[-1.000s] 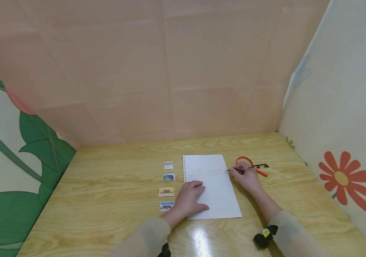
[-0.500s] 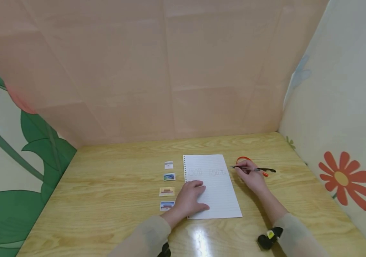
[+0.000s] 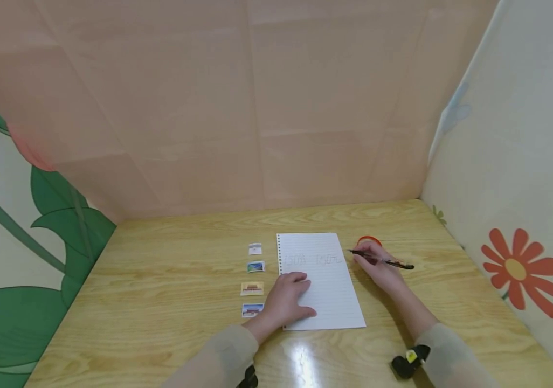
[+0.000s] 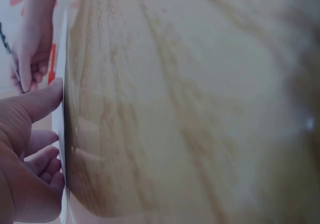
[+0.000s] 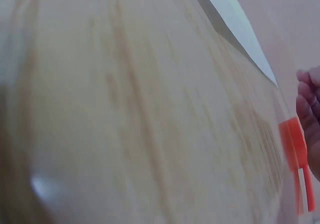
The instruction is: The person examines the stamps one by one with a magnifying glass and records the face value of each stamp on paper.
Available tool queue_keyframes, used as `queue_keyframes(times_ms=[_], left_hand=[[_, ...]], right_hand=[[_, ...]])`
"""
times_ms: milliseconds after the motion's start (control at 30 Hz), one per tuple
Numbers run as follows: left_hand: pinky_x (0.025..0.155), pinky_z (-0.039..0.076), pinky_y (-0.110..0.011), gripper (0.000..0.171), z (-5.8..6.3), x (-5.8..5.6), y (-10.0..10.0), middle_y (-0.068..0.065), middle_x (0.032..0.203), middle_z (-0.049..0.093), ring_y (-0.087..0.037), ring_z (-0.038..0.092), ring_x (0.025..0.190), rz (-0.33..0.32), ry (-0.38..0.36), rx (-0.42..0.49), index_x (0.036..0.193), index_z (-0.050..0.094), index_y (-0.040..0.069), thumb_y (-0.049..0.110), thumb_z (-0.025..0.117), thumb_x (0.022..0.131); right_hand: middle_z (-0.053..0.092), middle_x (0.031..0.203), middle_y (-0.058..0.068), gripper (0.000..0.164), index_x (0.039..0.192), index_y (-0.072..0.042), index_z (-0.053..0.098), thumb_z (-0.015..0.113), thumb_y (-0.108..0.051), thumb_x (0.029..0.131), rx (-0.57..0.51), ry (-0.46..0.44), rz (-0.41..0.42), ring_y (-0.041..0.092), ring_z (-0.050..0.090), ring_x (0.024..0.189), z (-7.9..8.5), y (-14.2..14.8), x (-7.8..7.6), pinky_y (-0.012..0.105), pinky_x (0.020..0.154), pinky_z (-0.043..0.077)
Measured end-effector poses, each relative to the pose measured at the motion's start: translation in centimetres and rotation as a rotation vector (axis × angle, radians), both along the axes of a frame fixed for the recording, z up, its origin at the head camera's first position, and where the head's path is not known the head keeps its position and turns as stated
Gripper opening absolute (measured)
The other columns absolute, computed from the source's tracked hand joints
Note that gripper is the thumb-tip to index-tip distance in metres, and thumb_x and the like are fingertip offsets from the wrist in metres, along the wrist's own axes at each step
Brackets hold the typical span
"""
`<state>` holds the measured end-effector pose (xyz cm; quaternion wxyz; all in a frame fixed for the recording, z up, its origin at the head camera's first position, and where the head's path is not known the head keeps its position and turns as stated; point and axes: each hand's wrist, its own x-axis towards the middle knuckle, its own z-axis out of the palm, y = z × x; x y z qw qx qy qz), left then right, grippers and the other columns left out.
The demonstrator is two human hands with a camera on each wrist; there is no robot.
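Wood-grained desk [image 3: 160, 280] before a pinkish-brown backdrop [image 3: 257, 108], with a red flower [image 3: 515, 269] on the pale right wall and green leaves [image 3: 9, 318] on the left wall. On the desk lies a lined sheet of paper [image 3: 330, 302], punched with holes along its left edge and bearing a row of faint handwriting across its upper part. The left hand [image 3: 287, 299] rests on the sheet's lower left, thumb spread away from the fingers, gripping nothing. The right hand [image 3: 378, 268], just beyond the right edge of the sheet, pinches a dark pen [image 3: 399, 263]; its tip points toward the paper, near the edge. Behind this hand lies a red ring-shaped object [image 3: 370, 238], partly hidden. Left of the sheet, four small picture cards form a column: whitish [image 3: 255, 249], blue-green [image 3: 256, 267], yellow [image 3: 252, 289] and blue [image 3: 252, 310], the last beside the left wrist.
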<state>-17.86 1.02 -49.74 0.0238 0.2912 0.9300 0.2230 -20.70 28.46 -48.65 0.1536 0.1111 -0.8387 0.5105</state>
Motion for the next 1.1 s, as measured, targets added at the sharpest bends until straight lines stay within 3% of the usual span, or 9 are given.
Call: queue_keyframes(times_ms=[200, 400, 500, 667, 767, 900, 1100], left_hand=[[0.109, 0.036, -0.034, 0.068, 0.0, 0.0, 0.0, -0.006, 0.142, 0.053, -0.024, 0.046, 0.129, 0.001, -0.004, -0.003, 0.133, 0.063, 0.007, 0.040, 0.084, 0.078], [0.110, 0.036, -0.034, 0.068, 0.0, 0.0, 0.0, -0.006, 0.141, 0.053, -0.025, 0.047, 0.129, 0.001, 0.003, -0.007, 0.132, 0.063, 0.007, 0.041, 0.084, 0.077], [0.110, 0.036, -0.035, 0.068, 0.0, 0.0, 0.0, -0.006, 0.141, 0.054, -0.025, 0.047, 0.129, 0.000, 0.005, -0.008, 0.132, 0.063, 0.007, 0.041, 0.084, 0.077], [0.110, 0.036, -0.035, 0.068, -0.1, -0.1, 0.1, -0.005, 0.141, 0.053, -0.025, 0.047, 0.129, 0.002, 0.008, -0.013, 0.133, 0.063, 0.008, 0.042, 0.084, 0.077], [0.110, 0.036, -0.035, 0.068, -0.2, -0.2, 0.1, -0.005, 0.141, 0.053, -0.024, 0.047, 0.129, 0.003, 0.012, -0.016, 0.133, 0.063, 0.008, 0.042, 0.084, 0.077], [0.110, 0.035, -0.035, 0.069, -0.2, -0.2, 0.1, -0.005, 0.142, 0.053, -0.024, 0.047, 0.129, 0.004, 0.011, -0.017, 0.133, 0.063, 0.009, 0.043, 0.084, 0.077], [0.110, 0.035, -0.035, 0.068, -0.1, -0.1, 0.1, -0.005, 0.142, 0.053, -0.024, 0.046, 0.129, 0.005, -0.001, -0.010, 0.133, 0.063, 0.008, 0.042, 0.084, 0.077]], right_hand=[[0.065, 0.101, 0.022, 0.020, 0.110, 0.005, 0.065, 0.069, 0.002, 0.090, -0.054, -0.044, 0.053, 0.008, 0.059, 0.076, -1.4, 0.8, -0.4, 0.019, 0.058, 0.050], [0.064, 0.103, 0.033, 0.024, 0.116, 0.014, 0.060, 0.059, 0.013, 0.092, -0.102, 0.019, 0.243, 0.016, 0.067, 0.090, -1.9, 1.5, -0.7, 0.023, 0.071, 0.057], [0.060, 0.105, 0.040, 0.025, 0.119, 0.020, 0.056, 0.052, 0.016, 0.094, -0.173, -0.009, 0.330, 0.022, 0.068, 0.091, -2.1, 1.6, -0.9, 0.028, 0.073, 0.058], [0.060, 0.110, 0.036, 0.025, 0.121, 0.017, 0.056, 0.050, 0.003, 0.101, -0.213, -0.147, 0.285, 0.021, 0.068, 0.083, -2.4, 1.7, -1.0, 0.026, 0.072, 0.057], [0.061, 0.111, 0.034, 0.027, 0.121, 0.013, 0.058, 0.054, -0.004, 0.101, -0.197, -0.183, 0.251, 0.020, 0.066, 0.081, -2.4, 1.8, -0.9, 0.024, 0.071, 0.057], [0.062, 0.111, 0.033, 0.028, 0.122, 0.012, 0.057, 0.060, -0.003, 0.097, -0.183, -0.170, 0.262, 0.021, 0.063, 0.085, -2.3, 1.9, -0.8, 0.024, 0.069, 0.054], [0.068, 0.106, 0.024, 0.027, 0.119, 0.006, 0.059, 0.065, 0.001, 0.094, -0.156, -0.153, 0.209, 0.010, 0.055, 0.067, -2.6, 2.7, -1.0, 0.021, 0.050, 0.046]])
